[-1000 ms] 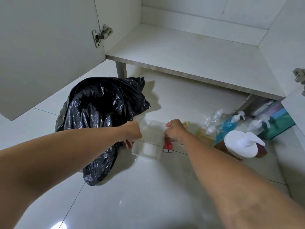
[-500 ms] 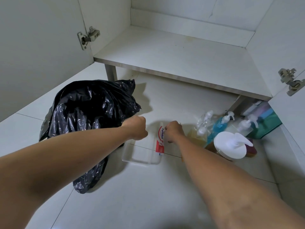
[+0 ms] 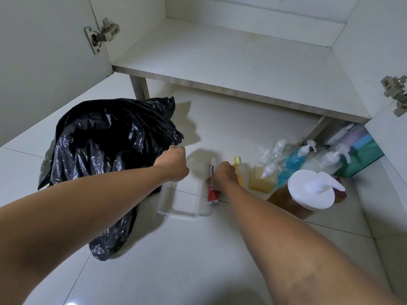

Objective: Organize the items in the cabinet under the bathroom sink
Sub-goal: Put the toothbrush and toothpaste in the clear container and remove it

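A clear plastic tray [image 3: 182,209] lies on the tiled floor in front of the open cabinet [image 3: 231,60]. My right hand [image 3: 222,176] is closed on a red and white toothpaste tube [image 3: 211,193] at the tray's right rim. My left hand [image 3: 175,164] hovers fisted over the tray's far left corner, beside the black bin bag [image 3: 105,148]; what it grips, if anything, is hidden. The cabinet floor is bare.
Right of the tray stand a yellow item [image 3: 238,170], several pump bottles [image 3: 264,175] of amber and blue liquid, and a large brown pump jar [image 3: 308,194]. Folded cloths [image 3: 363,148] sit under the cabinet's right end. Both doors hang open, hinges [image 3: 103,34] showing.
My right hand has turned the toothpaste tube lengthwise along the tray's right rim. My left hand rose slightly toward the bag. The camera pulled back a little.
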